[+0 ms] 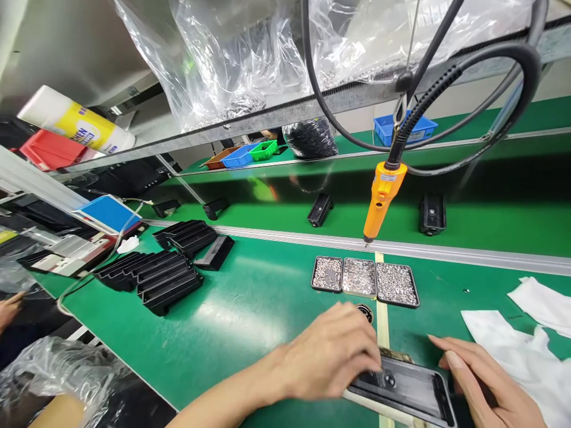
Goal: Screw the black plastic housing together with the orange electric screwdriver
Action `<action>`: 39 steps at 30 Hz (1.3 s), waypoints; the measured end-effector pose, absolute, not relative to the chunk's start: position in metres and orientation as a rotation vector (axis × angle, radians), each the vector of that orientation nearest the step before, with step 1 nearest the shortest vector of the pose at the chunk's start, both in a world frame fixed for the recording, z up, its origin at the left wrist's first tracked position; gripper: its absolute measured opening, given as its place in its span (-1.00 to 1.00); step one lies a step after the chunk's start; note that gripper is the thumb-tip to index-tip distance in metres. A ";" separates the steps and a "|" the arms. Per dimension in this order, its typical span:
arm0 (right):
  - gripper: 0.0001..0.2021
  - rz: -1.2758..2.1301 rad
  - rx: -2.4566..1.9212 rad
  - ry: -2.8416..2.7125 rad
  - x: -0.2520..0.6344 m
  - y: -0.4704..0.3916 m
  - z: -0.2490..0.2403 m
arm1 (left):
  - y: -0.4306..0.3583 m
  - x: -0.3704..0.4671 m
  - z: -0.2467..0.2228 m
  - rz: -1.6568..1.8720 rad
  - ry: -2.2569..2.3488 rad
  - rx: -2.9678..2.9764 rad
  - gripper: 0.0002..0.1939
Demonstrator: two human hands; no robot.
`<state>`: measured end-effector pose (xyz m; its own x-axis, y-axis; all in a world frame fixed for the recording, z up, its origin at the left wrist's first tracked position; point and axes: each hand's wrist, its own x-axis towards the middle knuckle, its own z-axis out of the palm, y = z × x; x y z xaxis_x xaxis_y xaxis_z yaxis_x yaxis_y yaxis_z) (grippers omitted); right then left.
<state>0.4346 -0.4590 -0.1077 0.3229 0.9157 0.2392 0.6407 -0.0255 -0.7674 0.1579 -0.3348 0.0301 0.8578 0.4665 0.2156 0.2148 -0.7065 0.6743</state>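
Note:
My left hand rests on the near-left end of a flat black plastic part lying on the green table, fingertips pressing something small onto its top. My right hand touches the part's right end with fingers apart. Just beyond stand three small black trays filled with tiny metal screws and washers. A small round black piece lies behind my left hand. An orange electric screwdriver hangs tip down above the trays on a black coiled cable.
Stacks of black plastic parts lie at the left. White cloths sit at the right. Black parts ride the green conveyor behind a metal rail. Coloured bins stand farther back. Another person's hand shows at the far left edge.

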 end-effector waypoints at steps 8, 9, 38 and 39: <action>-0.41 0.328 -1.769 -1.323 0.424 -0.455 -0.090 | -0.342 0.153 0.026 0.339 0.338 2.855 -0.80; -0.41 0.339 -1.770 -1.323 0.425 -0.455 -0.089 | -0.343 0.150 0.027 0.300 0.346 2.849 -0.82; -0.59 0.556 -1.778 -1.374 0.439 -0.462 -0.115 | -0.334 0.134 0.002 0.781 0.582 2.433 -0.70; -0.61 0.524 -1.758 -1.381 0.439 -0.460 -0.117 | -0.325 0.132 0.001 0.838 0.734 2.381 -0.76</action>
<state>0.4393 -0.4604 -0.1166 0.3114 0.9369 0.1591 0.5953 -0.0618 -0.8011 0.1316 -0.3255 0.0009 0.6642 0.6295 0.4032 0.3169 -0.7256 0.6107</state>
